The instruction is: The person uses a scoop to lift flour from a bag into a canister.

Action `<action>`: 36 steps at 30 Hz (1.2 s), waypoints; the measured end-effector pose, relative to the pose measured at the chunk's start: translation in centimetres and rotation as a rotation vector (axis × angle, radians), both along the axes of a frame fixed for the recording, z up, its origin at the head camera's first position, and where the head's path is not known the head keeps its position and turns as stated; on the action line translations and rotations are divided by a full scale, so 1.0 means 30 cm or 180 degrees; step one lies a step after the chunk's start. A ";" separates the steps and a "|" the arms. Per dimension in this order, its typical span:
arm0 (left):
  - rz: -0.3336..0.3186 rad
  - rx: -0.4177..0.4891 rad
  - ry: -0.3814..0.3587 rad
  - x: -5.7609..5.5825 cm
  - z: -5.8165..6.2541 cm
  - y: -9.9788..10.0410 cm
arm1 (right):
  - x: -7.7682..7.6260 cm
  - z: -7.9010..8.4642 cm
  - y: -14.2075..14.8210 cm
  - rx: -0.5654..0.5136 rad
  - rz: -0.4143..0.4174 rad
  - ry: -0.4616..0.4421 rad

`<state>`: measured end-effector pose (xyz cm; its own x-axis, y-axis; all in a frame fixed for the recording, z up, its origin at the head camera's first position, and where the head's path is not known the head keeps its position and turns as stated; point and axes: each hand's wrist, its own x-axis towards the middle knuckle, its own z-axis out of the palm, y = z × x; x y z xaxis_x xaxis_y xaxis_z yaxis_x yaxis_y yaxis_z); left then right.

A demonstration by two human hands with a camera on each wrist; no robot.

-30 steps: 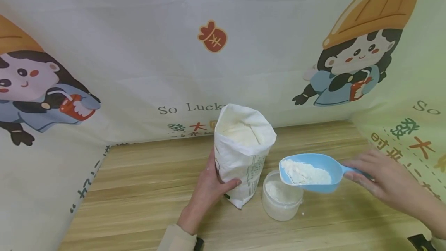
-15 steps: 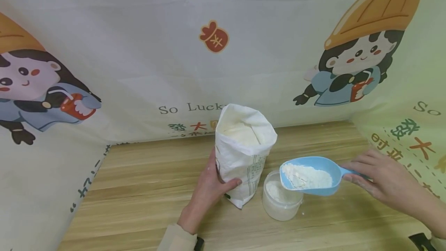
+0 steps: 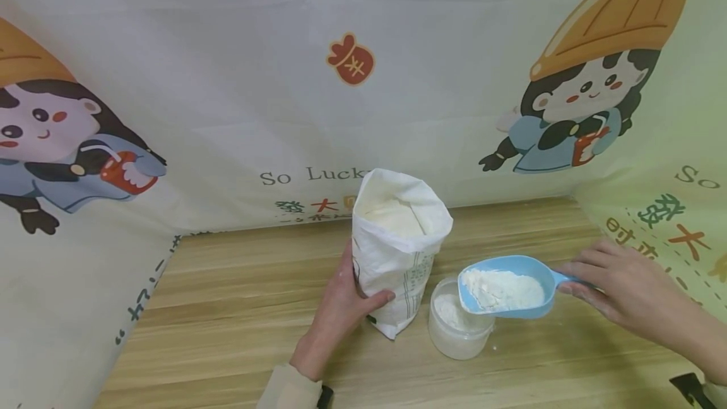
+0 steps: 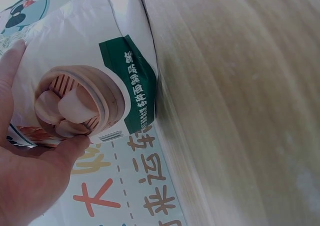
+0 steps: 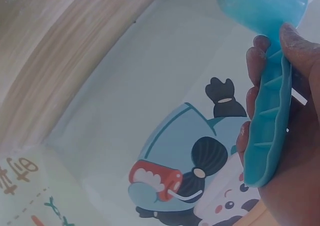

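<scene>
My left hand (image 3: 341, 314) grips the lower left side of an upright white flour bag (image 3: 392, 270), its top open and white flour showing inside. In the left wrist view the bag (image 4: 65, 31) bears a picture of buns in a steamer, with the left hand (image 4: 40, 171) wrapped about it. My right hand (image 3: 616, 286) holds a light blue scoop (image 3: 528, 311) by its handle; white flour (image 3: 502, 289) lies heaped in its bowl. The scoop overlaps the right part of a clear round tub (image 3: 457, 343) that has flour in it. The right wrist view shows the right hand (image 5: 295, 96) round the ribbed handle.
Bag and tub stand side by side on a wood-grain table (image 3: 227, 320). Behind and beside it hangs a pale printed cloth (image 3: 255, 81) with cartoon figures and lettering. A few white specks lie right of the tub.
The loaded scoop has come down slightly and shifted a little to the right over the tub. My left hand and the flour bag keep their place.
</scene>
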<state>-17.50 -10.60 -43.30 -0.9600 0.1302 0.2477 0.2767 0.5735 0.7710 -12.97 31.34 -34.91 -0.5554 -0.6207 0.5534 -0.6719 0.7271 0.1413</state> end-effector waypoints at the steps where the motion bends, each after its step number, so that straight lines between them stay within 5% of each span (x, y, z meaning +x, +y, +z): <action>1: -0.0003 0.0002 -0.0001 0.000 0.000 0.000 | 0.000 0.002 -0.003 0.0016 -0.0011 0.0005; 36: 0.0012 0.0018 -0.0008 -0.006 -0.008 0.002 | 0.005 0.102 -0.103 0.0573 0.0069 0.0277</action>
<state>-17.67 -10.53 -43.54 -0.9611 0.1253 0.2462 0.2728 0.5702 0.7749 -12.83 28.24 -31.86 -0.4957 -0.7253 0.4778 -0.6666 0.6703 0.3260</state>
